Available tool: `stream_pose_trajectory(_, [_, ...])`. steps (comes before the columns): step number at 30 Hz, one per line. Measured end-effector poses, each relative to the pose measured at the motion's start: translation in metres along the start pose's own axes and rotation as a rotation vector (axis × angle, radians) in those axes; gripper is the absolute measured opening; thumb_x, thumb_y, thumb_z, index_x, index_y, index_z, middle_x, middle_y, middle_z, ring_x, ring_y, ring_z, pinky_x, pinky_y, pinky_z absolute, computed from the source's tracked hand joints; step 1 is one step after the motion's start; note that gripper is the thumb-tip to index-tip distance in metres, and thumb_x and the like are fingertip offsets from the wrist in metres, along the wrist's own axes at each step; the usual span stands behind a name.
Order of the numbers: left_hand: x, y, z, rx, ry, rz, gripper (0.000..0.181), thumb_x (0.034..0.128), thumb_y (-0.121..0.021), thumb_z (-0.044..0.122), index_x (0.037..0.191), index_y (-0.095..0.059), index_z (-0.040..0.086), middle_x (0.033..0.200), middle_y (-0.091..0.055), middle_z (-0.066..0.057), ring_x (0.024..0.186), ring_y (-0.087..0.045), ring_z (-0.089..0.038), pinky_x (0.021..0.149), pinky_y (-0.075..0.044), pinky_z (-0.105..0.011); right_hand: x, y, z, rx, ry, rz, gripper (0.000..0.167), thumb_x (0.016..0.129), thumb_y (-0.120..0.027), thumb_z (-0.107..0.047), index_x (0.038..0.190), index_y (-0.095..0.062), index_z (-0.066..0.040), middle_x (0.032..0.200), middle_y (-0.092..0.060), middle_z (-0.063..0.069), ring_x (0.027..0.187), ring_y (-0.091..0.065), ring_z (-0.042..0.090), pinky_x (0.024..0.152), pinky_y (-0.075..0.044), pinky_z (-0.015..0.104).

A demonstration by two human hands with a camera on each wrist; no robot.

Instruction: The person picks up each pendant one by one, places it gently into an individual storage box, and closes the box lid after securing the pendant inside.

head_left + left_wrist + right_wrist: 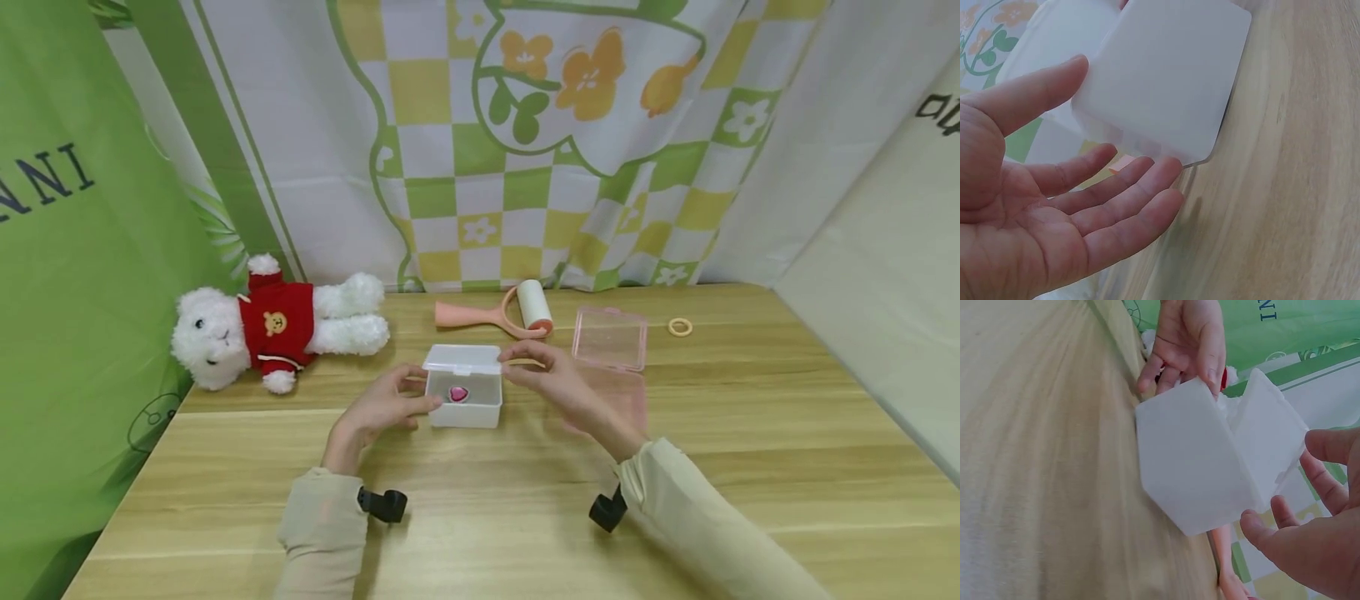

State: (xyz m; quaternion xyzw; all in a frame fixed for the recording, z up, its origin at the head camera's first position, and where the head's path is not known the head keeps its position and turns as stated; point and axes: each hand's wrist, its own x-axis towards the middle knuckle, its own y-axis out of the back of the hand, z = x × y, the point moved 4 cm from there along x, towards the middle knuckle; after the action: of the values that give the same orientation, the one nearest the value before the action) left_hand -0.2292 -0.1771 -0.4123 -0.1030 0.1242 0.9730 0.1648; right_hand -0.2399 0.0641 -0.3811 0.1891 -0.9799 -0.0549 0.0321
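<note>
A small white plastic box [465, 415] stands on the table with its hinged lid [461, 358] raised partway. Inside it lies a pink heart-shaped piece [458, 394] with a pale sparkling border. My left hand [386, 404] holds the box at its left side, the thumb at the front corner and the other fingers along the side wall. At the lid's right edge, my right hand [558, 383] pinches with thumb and forefinger; the right wrist view shows these fingertips at the edge of the lid [1269, 434], with the lower fingers beside the box [1191, 462].
A white plush toy [277, 325] in a red sweater lies at the left. Behind the box is a peach-handled lint roller [534, 307]. An opened pink clear case [611, 337] lies partly under my right forearm, and a yellow-orange ring [680, 327] lies farther right.
</note>
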Motion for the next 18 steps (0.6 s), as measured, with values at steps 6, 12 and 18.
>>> stream_pose_trajectory(6, [-0.002, 0.006, 0.000, -0.099, -0.084, -0.055, 0.063, 0.0905, -0.064, 0.009, 0.144, -0.032, 0.002, 0.139, -0.037, -0.027, 0.107, -0.054, -0.030, 0.082, -0.052, -0.043, -0.005, -0.005, 0.011, 0.050, -0.010, -0.021, 0.029, 0.091, -0.062, -0.002, 0.117, -0.055, 0.010, 0.128, -0.053, 0.019, 0.118, -0.055, 0.033, 0.097, -0.046, 0.040])
stream_pose_trajectory(12, [-0.004, 0.012, -0.001, -0.188, -0.131, -0.123, 0.064, 0.0952, -0.057, 0.006, 0.149, -0.023, 0.006, 0.143, -0.034, -0.029, 0.113, -0.054, -0.035, 0.087, -0.051, -0.048, -0.008, -0.007, 0.019, 0.060, -0.019, -0.036, 0.030, 0.092, -0.061, -0.002, 0.118, -0.054, 0.010, 0.133, -0.050, 0.019, 0.121, -0.052, 0.036, 0.098, -0.046, 0.042])
stream_pose_trajectory(18, [-0.002, 0.011, -0.003, -0.148, -0.151, -0.100, 0.050, 0.0974, -0.057, 0.016, 0.144, -0.039, 0.007, 0.142, -0.036, -0.026, 0.109, -0.055, -0.032, 0.087, -0.051, -0.048, -0.009, -0.010, 0.024, 0.103, -0.022, -0.043, 0.032, 0.092, -0.060, 0.000, 0.121, -0.053, 0.011, 0.132, -0.050, 0.022, 0.120, -0.053, 0.034, 0.090, -0.051, 0.042])
